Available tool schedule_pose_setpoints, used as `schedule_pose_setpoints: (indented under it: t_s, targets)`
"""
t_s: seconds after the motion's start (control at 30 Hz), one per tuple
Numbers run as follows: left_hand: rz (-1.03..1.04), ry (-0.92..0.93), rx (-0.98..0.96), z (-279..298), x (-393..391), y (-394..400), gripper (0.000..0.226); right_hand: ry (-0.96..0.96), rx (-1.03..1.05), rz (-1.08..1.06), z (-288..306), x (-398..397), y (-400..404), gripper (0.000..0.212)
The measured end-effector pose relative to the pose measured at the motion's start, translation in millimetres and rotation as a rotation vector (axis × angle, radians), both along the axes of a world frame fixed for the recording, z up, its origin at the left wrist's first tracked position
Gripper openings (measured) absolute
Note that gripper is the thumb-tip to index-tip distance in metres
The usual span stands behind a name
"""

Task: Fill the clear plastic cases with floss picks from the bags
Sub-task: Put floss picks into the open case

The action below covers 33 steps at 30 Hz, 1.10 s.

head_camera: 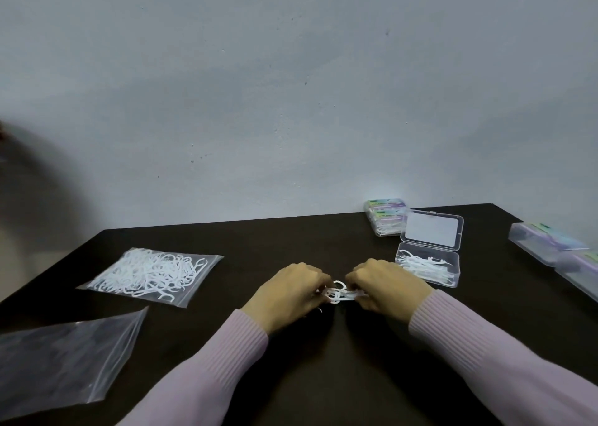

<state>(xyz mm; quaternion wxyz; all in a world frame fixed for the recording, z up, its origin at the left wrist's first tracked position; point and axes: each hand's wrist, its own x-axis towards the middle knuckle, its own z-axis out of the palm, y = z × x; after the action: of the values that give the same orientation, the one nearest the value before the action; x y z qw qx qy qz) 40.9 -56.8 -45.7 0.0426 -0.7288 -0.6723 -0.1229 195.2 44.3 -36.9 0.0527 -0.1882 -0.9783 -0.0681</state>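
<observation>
Both hands meet at the middle of the dark table. My left hand (288, 291) and my right hand (386, 288) both have curled fingers gripping a small bunch of white floss picks (339, 293) between them. Just right of my right hand, an open clear plastic case (430, 257) lies with its lid tipped back and several white picks in its base. A zip bag full of floss picks (152, 275) lies to the left. Nearer me on the left is an empty-looking clear zip bag (61, 357).
Two closed cases with coloured labels (386, 216) are stacked at the table's back edge by the wall. More closed cases (559, 252) line the right edge. The dark table (291, 241) ends at a pale wall behind.
</observation>
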Motion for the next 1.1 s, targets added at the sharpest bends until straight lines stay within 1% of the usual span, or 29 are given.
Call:
schedule_pose_setpoints:
  t_s: [0.07,0.17,0.2,0.27,0.47,0.8,0.97,1.1]
  targets:
    - [0.021,-0.094,0.041,-3,-1,1,0.017,0.056,-0.080,-0.013,0,1,4,0.018]
    - [0.078,-0.360,0.073,-4,-4,2,0.015,0.135,-0.216,-0.040,2,3,11,0.016]
    - [0.088,-0.425,0.070,-3,-3,1,0.013,0.148,-0.244,-0.043,3,4,13,0.017]
    - [0.093,-0.497,0.067,-1,-3,0,0.010,0.177,-0.278,-0.039,5,7,14,0.019]
    - [0.095,-0.579,0.071,4,-4,1,0.010,0.260,-0.407,-0.037,13,17,18,0.021]
    - [0.076,-0.756,0.083,22,-8,10,0.008,0.450,-0.556,-0.136,31,47,39,0.010]
    - [0.059,-0.830,0.127,32,-6,21,0.007,0.524,-0.550,-0.216,37,64,55,0.014]
    - [0.032,-0.892,0.175,40,0,36,0.009,0.559,-0.468,-0.312,42,74,71,0.027]
